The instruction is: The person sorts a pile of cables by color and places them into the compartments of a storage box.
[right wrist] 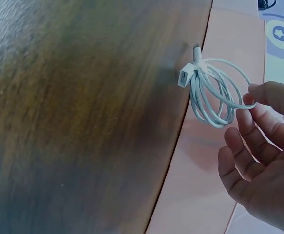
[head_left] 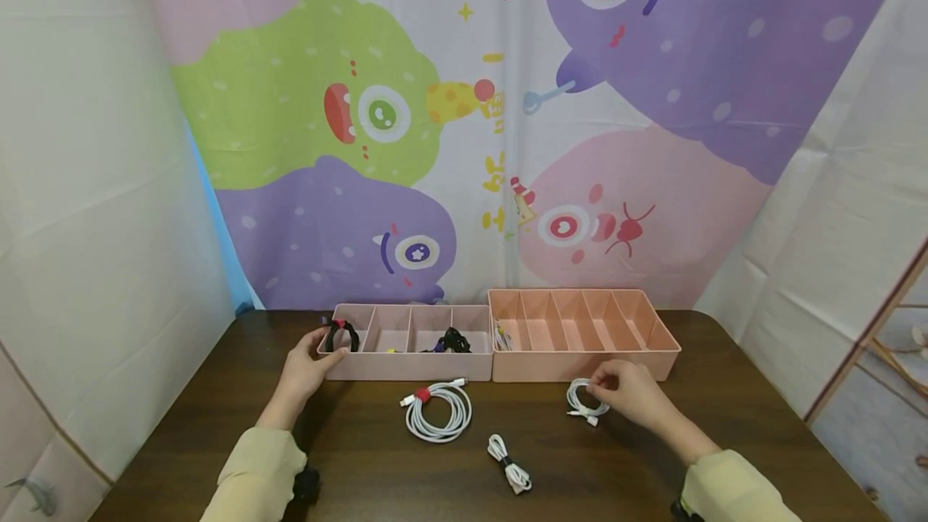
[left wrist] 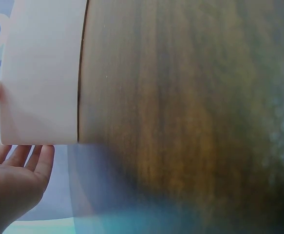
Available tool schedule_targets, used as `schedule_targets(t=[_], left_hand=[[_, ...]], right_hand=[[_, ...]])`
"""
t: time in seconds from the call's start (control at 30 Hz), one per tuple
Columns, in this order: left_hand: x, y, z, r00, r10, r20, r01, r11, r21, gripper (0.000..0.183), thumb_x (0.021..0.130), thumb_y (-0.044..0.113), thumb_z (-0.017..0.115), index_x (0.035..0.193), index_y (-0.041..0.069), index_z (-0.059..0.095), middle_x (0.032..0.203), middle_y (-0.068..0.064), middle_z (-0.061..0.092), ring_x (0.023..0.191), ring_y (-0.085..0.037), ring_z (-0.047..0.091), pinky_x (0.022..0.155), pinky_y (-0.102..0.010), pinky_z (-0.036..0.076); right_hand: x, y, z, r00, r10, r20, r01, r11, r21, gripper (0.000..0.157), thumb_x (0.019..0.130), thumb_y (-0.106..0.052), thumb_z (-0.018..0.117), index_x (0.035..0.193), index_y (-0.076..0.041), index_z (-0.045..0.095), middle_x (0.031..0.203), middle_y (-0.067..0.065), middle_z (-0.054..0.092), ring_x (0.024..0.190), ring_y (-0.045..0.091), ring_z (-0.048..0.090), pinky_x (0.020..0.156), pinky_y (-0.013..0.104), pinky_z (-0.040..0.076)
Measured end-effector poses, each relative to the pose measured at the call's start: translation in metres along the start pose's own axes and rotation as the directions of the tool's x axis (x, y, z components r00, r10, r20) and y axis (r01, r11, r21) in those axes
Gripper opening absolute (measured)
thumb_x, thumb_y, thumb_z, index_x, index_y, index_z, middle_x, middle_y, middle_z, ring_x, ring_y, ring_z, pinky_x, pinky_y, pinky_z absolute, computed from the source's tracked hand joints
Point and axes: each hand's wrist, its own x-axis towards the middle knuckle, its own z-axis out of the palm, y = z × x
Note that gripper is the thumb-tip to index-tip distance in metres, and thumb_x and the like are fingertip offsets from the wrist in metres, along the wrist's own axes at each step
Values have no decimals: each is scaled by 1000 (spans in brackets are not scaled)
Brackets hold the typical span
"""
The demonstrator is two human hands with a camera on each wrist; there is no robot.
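My right hand (head_left: 629, 393) pinches one loop of a coiled white charging cable (right wrist: 215, 95) between thumb and forefinger, the other fingers loosely bent. In the right wrist view the coil hangs with its USB plug showing, in front of the peach box (right wrist: 202, 161). At the left end of the pale pink box (head_left: 413, 367), my left hand (head_left: 303, 367) holds the corner, thumb by the front rim and fingertips against the end wall (left wrist: 39, 122). A coiled black cable (head_left: 353, 337) with a red tie stands in the end compartment beside that thumb.
On the brown table (head_left: 362, 478) lie a larger white cable coil (head_left: 458, 429) with a red tie and a small white cable bundle (head_left: 509, 464) with a black tie. A black cable bundle (head_left: 453, 341) sits in the pale pink box. Thin cables (head_left: 502, 337) occupy the peach box's left compartment.
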Motion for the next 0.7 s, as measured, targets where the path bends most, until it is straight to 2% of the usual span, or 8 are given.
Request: schedule_targets(t=[0.23, 0.7], left_hand=[[-1, 1, 0, 1000, -3, 4, 3, 1000, -5, 62, 90, 16, 63, 140, -4, 34, 144, -27, 36, 130, -40, 35, 104, -50, 34], [-1, 0, -1, 1000, 5, 10, -5, 1000, -7, 63, 90, 18, 62, 141, -4, 32, 145, -27, 34, 131, -38, 35, 102, -49, 36]], right_hand=[[2, -2, -2, 999, -37, -17, 36, 999, -3, 16, 75, -13, 76, 69, -21, 64, 69, -13, 57, 64, 3, 49, 59, 21, 42], [6, -8, -15, 996, -86, -30, 86, 996, -2, 14, 75, -10, 75, 69, -18, 64, 65, -13, 57, 61, 0, 49, 55, 20, 43]])
